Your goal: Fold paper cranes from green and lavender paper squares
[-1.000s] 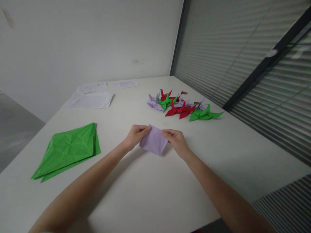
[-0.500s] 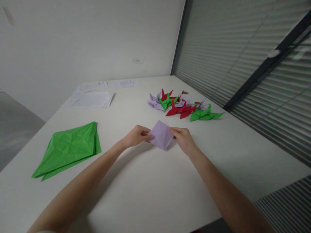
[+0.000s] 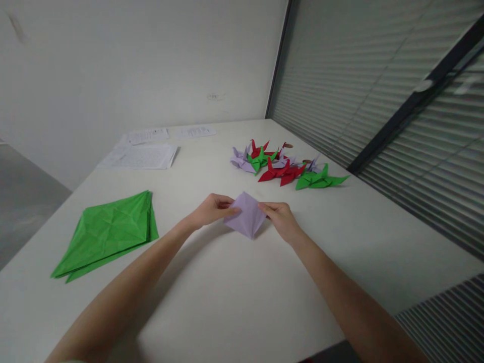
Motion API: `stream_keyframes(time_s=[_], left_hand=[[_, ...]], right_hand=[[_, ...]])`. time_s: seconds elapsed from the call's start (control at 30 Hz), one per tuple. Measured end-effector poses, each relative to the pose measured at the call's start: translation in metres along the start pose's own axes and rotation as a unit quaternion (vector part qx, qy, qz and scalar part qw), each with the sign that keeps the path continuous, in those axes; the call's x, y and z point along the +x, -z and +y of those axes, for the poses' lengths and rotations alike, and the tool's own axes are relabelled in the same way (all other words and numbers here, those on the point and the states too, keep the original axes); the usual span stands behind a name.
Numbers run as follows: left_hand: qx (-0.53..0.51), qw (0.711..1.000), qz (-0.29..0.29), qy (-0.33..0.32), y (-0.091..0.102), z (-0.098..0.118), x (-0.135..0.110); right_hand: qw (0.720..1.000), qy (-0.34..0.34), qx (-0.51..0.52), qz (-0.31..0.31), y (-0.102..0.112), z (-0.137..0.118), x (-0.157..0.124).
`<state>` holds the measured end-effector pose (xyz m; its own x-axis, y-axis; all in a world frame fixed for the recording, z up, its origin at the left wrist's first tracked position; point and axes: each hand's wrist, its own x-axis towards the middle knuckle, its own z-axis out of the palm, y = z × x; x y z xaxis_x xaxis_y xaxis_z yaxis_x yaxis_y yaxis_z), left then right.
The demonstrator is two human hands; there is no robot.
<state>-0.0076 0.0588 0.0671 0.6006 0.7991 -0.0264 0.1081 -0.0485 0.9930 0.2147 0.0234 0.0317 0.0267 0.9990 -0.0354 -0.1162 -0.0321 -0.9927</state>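
Observation:
A folded square of light purple origami paper (image 3: 247, 214) is held between my hands, just over the table, one corner pointing toward me. My left hand (image 3: 214, 208) pinches its left side, with the thumb on top. On the right side, the thumb and fingers of my right hand (image 3: 279, 216) close on the paper's edge. Creases meet at the near corner. The undersides of the paper and some fingertips are hidden.
Green folded paper sheets (image 3: 113, 227) lie on the white table (image 3: 212, 302) at left. Several red, green and purple paper cranes (image 3: 282, 171) cluster at the back right. Printed papers (image 3: 147, 156) lie at the back left. Window blinds (image 3: 359, 101) border the right side.
The purple paper has shifted slightly left and toward me, and its shape bends more around the middle crease. My right hand has moved a little left with it.

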Motion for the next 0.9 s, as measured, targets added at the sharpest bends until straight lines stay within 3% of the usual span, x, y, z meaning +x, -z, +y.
stream_keyframes(time_s=[0.2, 0.37, 0.47, 0.53, 0.63, 0.73, 0.77, 0.83, 0.9], left_hand=[[0.029, 0.998, 0.056, -0.002, -0.004, -0.006, 0.002], [0.050, 0.998, 0.007, -0.034, -0.009, -0.010, 0.002], [0.145, 0.986, -0.004, -0.077, -0.011, -0.015, 0.002], [0.247, 0.954, 0.054, -0.161, -0.012, -0.019, 0.001], [0.397, 0.853, 0.119, -0.318, -0.015, -0.030, 0.000], [0.503, 0.789, 0.039, -0.350, -0.024, -0.044, -0.001], [0.525, 0.781, 0.002, -0.338, -0.027, -0.047, -0.002], [0.537, 0.786, -0.018, -0.305, -0.033, -0.050, -0.003], [0.526, 0.803, -0.027, -0.281, -0.037, -0.050, -0.004]], right_hand=[[0.999, 0.024, -0.038, -0.012, -0.010, 0.000, -0.006], [0.997, 0.041, -0.063, -0.030, -0.009, -0.001, -0.007], [0.994, 0.064, -0.083, -0.029, -0.008, -0.002, -0.008], [0.989, 0.106, -0.101, -0.026, -0.007, -0.004, -0.007], [0.973, 0.179, -0.143, 0.028, -0.002, -0.003, -0.001], [0.947, 0.212, -0.232, 0.061, 0.005, 0.004, 0.005], [0.935, 0.221, -0.273, 0.048, 0.007, 0.007, 0.007], [0.912, 0.230, -0.339, 0.019, 0.010, 0.012, 0.009], [0.912, 0.212, -0.349, -0.016, 0.009, 0.016, 0.008]])
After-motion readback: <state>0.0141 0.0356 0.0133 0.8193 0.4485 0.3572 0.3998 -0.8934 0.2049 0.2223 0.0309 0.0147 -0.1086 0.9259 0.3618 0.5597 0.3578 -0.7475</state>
